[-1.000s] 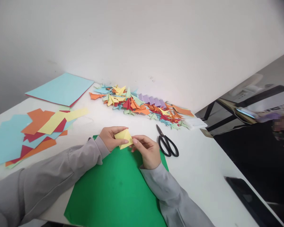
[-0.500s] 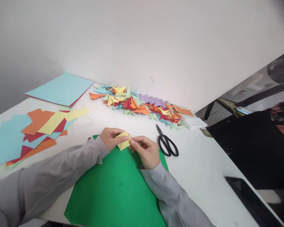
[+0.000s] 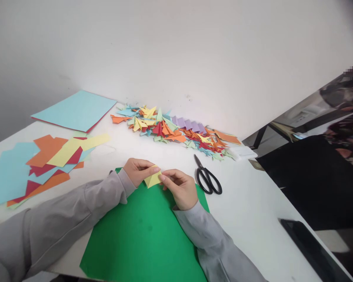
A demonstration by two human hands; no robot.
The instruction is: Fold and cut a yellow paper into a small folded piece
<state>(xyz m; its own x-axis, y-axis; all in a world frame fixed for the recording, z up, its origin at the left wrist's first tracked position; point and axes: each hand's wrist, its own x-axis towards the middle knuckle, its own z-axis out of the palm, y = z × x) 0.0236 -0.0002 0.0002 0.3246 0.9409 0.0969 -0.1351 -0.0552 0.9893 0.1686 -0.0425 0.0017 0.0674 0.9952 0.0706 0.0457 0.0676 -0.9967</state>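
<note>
A small folded yellow paper (image 3: pixel 153 179) is held between both hands above the far edge of a green sheet (image 3: pixel 144 235). My left hand (image 3: pixel 139 171) pinches its upper left part, the thumb lying across the top. On the paper's right edge, my right hand (image 3: pixel 181 188) closes thumb and fingers. A crease runs down the paper's lower part. Black-handled scissors (image 3: pixel 207 176) lie just right of the green sheet, blades pointing away from me.
Folded coloured paper pieces (image 3: pixel 164 129) are heaped along the wall. Loose paper scraps (image 3: pixel 53 156) lie at the left, with light blue sheets (image 3: pixel 79 109) behind. A black device (image 3: pixel 312 246) rests near the right table edge. A person in patterned clothing (image 3: pixel 348 137) is beyond.
The yellow paper has tilted slightly and shifted a little left between my fingers. My right hand has moved slightly left. At the right, the person in patterned clothing has shifted left.
</note>
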